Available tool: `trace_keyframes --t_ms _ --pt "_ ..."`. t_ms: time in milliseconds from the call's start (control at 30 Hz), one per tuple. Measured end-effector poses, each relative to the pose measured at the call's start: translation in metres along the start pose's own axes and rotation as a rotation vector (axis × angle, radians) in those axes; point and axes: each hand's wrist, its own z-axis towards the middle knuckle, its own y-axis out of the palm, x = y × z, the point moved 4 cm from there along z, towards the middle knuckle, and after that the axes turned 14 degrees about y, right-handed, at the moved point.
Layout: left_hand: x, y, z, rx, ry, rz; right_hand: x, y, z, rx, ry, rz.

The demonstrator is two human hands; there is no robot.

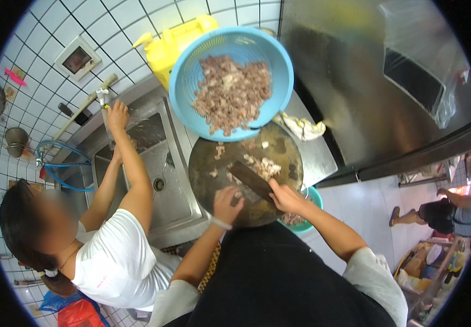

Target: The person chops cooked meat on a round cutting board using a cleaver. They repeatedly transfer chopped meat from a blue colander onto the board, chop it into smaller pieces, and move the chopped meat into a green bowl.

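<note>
My right hand (pixel 287 197) is closed round the handle end of a dark cleaver (pixel 253 181), its blade lying low over a round, worn chopping board (pixel 208 163). My left hand (pixel 228 205) rests at the board's near left side, close to the blade, fingers curled; whether it pinches a bit of meat I cannot make out. Small chopped meat pieces (pixel 264 166) lie on the board beyond and beside the blade. Just past the board, a blue plastic colander (pixel 183 92) holds a heap of chopped brownish meat (pixel 232 90).
At left a person in white (pixel 118 256) reaches to a tap over a steel sink (pixel 183 188). Behind the colander stands a yellow jerrycan (pixel 164 52). A green basin (pixel 314 199) with meat sits below right. A cloth (pixel 303 128) lies by a steel cabinet (pixel 344 71). Another person (pixel 453 210) stands far right.
</note>
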Motion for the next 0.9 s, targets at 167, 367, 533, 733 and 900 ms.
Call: trace_keyframes --t_ms 167,367,533,733,900 --pt "-0.090 0.003 0.097 -0.090 -0.111 0.170 0.007 -0.011 -0.045 -0.307 0.025 -0.205" --pt "-0.121 0.068 0.165 -0.572 -0.287 0.561 -0.044 0.020 -0.026 -0.210 -0.140 -0.297" --pt "-0.149 0.085 0.157 -0.474 -0.336 0.281 -0.015 0.003 -0.003 -0.081 0.115 -0.226" --pt "-0.118 0.045 0.133 -0.162 -0.121 0.106 0.011 -0.008 -0.004 -0.022 0.240 -0.042" --pt "-0.052 0.035 0.028 -0.282 -0.341 -0.021 0.013 -0.008 -0.001 -0.037 0.228 -0.024"
